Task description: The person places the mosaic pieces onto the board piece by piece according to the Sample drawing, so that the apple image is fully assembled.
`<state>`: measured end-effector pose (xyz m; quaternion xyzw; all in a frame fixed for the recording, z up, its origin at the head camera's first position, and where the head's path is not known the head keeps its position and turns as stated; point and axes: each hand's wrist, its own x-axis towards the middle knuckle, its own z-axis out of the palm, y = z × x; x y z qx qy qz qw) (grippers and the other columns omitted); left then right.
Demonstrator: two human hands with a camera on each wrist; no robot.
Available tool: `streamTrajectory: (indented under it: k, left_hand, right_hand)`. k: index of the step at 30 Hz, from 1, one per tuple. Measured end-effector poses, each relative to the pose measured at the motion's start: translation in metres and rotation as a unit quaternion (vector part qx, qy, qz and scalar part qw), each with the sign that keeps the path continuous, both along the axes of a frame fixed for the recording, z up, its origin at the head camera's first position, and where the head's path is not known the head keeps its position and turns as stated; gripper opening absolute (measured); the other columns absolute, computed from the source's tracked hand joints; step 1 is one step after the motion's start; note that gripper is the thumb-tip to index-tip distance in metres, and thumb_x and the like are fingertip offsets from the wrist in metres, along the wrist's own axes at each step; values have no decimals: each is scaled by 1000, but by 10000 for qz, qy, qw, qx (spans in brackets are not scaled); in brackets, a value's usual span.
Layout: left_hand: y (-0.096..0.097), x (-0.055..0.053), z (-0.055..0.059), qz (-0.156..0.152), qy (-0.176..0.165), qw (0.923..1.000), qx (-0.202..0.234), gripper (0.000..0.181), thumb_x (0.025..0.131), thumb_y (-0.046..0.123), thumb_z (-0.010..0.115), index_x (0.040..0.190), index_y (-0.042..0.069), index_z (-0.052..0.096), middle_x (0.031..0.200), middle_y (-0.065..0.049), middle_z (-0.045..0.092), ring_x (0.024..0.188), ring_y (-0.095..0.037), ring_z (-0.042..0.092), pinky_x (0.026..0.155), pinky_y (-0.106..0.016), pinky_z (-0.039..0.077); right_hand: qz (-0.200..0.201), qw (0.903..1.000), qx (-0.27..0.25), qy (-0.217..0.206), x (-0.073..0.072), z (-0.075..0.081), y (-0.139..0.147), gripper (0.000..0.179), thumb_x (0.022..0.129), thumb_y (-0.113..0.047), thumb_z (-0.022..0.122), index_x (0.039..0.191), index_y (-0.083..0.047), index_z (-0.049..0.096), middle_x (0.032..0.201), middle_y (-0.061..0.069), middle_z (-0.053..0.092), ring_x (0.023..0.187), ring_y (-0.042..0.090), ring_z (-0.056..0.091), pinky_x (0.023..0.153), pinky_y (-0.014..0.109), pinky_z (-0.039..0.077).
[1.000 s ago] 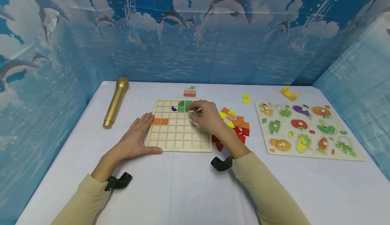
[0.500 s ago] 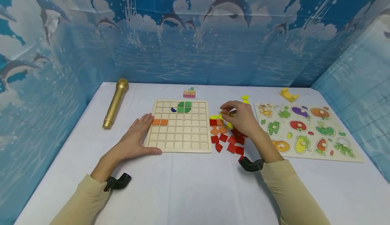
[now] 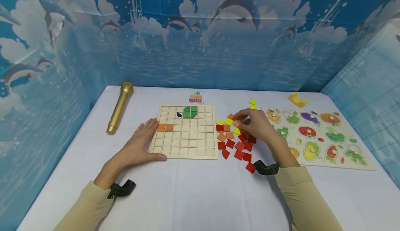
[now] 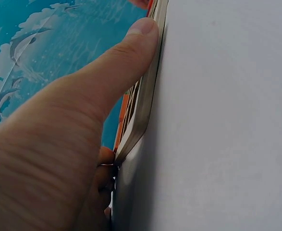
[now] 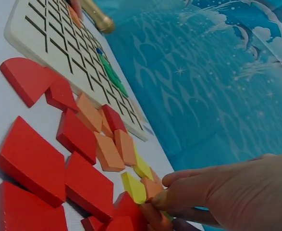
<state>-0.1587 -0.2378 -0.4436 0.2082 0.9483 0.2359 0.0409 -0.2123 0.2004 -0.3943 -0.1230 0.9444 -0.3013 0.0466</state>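
In the head view a wooden grid board (image 3: 187, 144) lies in the middle of the table. It bears several green tiles (image 3: 190, 112), a small blue piece (image 3: 179, 114) and two orange tiles (image 3: 165, 127). My left hand (image 3: 137, 146) rests against the board's lower-left corner with straight fingers along its left side; the thumb (image 4: 138, 41) touches the front edge. Over the loose tiles at the board's right, my right hand (image 3: 257, 126) has its fingers curled downward. In the right wrist view its fingertips pinch an orange tile (image 5: 155, 217), partly hidden by the fingers.
Red tiles (image 3: 240, 146) and yellow tiles (image 3: 229, 121) lie scattered beside the board. A small picture card (image 3: 196, 97) is behind it. To the left lies a gold microphone (image 3: 119, 108); to the right, a vegetable puzzle board (image 3: 318, 133) and a yellow curved piece (image 3: 297, 100).
My right hand has left the green tiles on the board and moved right to the loose tiles, shifting slightly farther right there. The left hand stays against the board.
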Motion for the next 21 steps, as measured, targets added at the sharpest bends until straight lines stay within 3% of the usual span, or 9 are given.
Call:
streamTrajectory:
  k: [7,21]
  left_hand:
    - [0,2,-1,-37,101,9999,45,138,71,70,87,168,0,17,177,-16,12,165,-33,7,135,-52,5]
    - [0,2,1,38,48,10000,44,137,72,70,86,167,-1,18,177,-17,14,165,-33,8,135,-51,5]
  right_hand:
    - [-15,9999,50,97,-1,-6,-4,33,92,-5,75,125,-7,75,117,15,71,100,31,66,86,44,64]
    - [-32,10000,-2,66,-3,-7,-3,27,96,-17,78,122,-9,76,112,13,72,100,30,69,87,44,64]
